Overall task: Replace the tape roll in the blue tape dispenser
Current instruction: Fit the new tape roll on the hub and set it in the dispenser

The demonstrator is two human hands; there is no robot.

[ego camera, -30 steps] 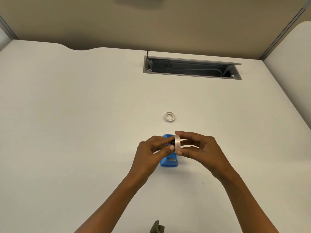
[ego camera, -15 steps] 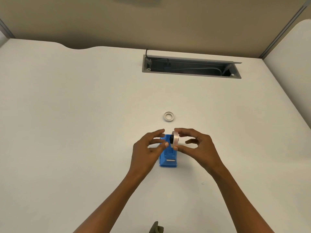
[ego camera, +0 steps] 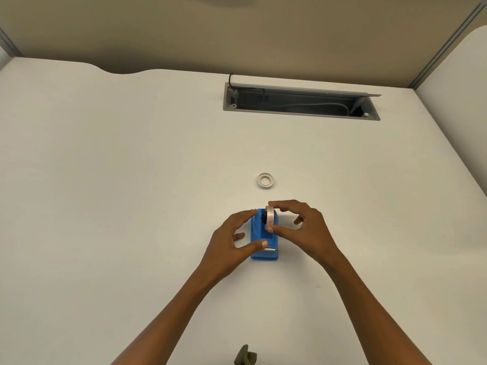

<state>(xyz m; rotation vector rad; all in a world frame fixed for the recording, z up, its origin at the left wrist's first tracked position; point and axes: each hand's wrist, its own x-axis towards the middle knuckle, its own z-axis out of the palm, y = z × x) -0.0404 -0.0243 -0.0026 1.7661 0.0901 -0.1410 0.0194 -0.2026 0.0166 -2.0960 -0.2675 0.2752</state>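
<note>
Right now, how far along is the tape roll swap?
Done: a thin white ring, likely the spent core, lies on the desk beyond the blue dispenser. In hand: the right hand pinches the new tape roll over the cradle while the left hand steadies the dispenser. Left: seating the roll and threading tape to the cutter.

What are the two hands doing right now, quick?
Left hand: open, fingers spread beside the blue tape dispenser, holding nothing.
Right hand: closed on the tape roll, pinching it over the dispenser.
</note>
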